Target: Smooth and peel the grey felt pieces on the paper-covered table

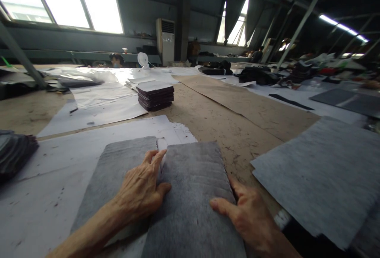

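A stack of grey felt-like fabric pieces lies in front of me, its far right edge showing several layers. My right hand grips its right edge, thumb on top and fingers down the side, partly hidden. At the left edge, my left hand holds the same stack with its thumb on top and its fingers by the gap. Under and beside my left hand lies another grey fabric stack. A small white piece shows between the two stacks at their far ends.
White paper sheets and brown paper cover parts of the table. A dark-edged stack of pieces stands ahead. Dark layered pieces lie at left, a large grey sheet at right. A small white fan stands farther back.
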Demonstrator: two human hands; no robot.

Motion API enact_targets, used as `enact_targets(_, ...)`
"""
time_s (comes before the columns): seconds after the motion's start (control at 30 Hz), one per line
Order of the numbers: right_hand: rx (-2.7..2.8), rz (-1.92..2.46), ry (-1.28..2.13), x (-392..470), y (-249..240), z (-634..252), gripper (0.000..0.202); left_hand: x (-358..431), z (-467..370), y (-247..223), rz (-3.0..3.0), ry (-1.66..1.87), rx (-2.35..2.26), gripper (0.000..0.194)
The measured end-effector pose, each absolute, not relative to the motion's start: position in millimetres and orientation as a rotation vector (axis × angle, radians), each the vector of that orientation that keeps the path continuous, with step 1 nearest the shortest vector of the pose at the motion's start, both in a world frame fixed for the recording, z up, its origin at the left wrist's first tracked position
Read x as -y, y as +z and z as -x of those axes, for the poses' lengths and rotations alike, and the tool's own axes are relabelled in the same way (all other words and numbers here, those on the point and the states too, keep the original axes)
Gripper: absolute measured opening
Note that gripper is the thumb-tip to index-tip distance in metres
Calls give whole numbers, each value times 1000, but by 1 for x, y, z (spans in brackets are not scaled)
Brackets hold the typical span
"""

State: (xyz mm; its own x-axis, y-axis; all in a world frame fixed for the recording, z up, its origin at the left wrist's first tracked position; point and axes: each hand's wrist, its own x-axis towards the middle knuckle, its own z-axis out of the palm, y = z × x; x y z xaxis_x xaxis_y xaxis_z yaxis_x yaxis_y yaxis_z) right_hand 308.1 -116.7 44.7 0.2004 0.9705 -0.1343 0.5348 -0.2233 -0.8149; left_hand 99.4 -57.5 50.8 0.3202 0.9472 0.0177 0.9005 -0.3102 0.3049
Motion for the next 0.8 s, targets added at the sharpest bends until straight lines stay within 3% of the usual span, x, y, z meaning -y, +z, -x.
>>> enact_targets(0.2,1357,1740,795,124,35,-312,28,63,-96,51,-2230,536,-1800,68)
enact_targets(0.47,1097,1544,884,134,28,-315,35,65,-96,47,-1688,964,-1380,74)
enact_targets(0.53,1097,1516,901,134,27,-317,35,68,-100,49,-1435,950,-1142,72)
enact_targets(0.63,1065,1468,956,134,29,-319,39,74,-108,53,-1122,854,-789,55)
enact_targets(0.8,925,1223,1129,146,41,-312,42,88,-115,50,-888,738,-888,48)
